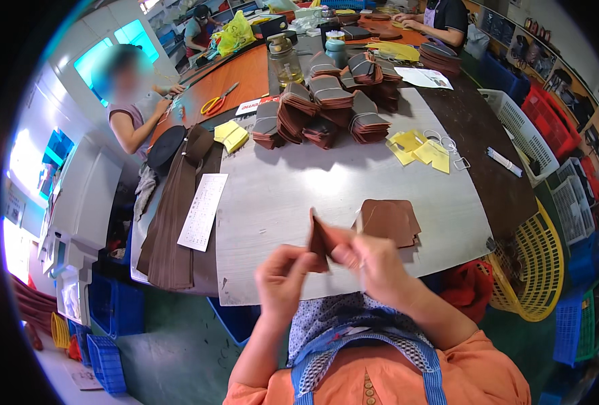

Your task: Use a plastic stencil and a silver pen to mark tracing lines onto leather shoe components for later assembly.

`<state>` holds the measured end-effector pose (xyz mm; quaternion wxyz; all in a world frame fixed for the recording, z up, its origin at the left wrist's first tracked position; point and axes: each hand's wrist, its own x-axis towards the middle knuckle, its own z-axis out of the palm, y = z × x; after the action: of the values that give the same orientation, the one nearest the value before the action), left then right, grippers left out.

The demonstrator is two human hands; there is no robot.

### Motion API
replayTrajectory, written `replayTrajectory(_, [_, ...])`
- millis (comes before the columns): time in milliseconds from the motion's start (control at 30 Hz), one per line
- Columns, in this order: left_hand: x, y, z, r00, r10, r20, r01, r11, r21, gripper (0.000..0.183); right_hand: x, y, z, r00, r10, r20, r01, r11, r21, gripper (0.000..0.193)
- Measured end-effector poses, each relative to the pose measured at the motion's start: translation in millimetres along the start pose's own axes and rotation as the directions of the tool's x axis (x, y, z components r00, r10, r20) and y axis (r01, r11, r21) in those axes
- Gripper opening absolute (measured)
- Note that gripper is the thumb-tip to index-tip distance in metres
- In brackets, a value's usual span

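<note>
- The left hand [282, 275] pinches the brown piece [318, 248] near its lower end, thumb against fingers
- The right hand [378, 264] grips the same brown piece from its other side, somewhat blurred
- The brown piece is bent between the two hands, one tip pointing up, above the near part of the pale board [279, 209]
- Just beyond the right hand, a stack of flat brown pieces [391, 223] lies on the board
- To the left, a printed white sheet [203, 212] rests beside long brown strips [170, 229]
- Toward the far end of the board stand tied brown bundles [331, 94], with a yellow pad [230, 137] to their left and yellow slips [418, 147] to their right
- Farther left, scissors [216, 101] with yellow and red handles lie on an orange-brown surface [235, 81], near a seated person [127, 125]
- On the right, a yellow basket [549, 260] sits beside the table
</note>
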<state>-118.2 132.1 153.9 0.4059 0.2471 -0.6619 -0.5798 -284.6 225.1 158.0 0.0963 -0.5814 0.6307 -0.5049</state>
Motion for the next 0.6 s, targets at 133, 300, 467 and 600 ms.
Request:
replayTrajectory(133, [-3.0, -8.5, 7.9, 0.992, -0.049, 0.115, 0.067, 0.985, -0.157, 0.011, -8.5, -12.6, 5.1, 0.992, 0.078, 0.097, -0.097, 0.973, 0.208, 0.035])
replayTrajectory(300, [-1.0, -15.4, -5.8, 0.995, -0.104, -0.002, 0.104, 0.993, -0.05, 0.015, -10.2, 7.7, -3.6, 0.97, 0.243, -0.011, -0.229, 0.929, 0.29, 0.017])
replayTrajectory(467, [7.8, -16.7, 4.4, 0.993, 0.034, -0.117, -0.023, 0.995, 0.094, 0.014, 6.8, 13.6, -10.2, 0.929, -0.168, -0.33, 0.038, 0.929, -0.367, 0.018])
replayTrajectory(600, [23.6, -6.1, 34.1, 0.997, -0.013, 0.073, 0.012, 1.0, 0.016, 0.038, -6.0, -9.7, 2.4, 0.985, -0.13, -0.112, 0.124, 0.99, -0.065, 0.053])
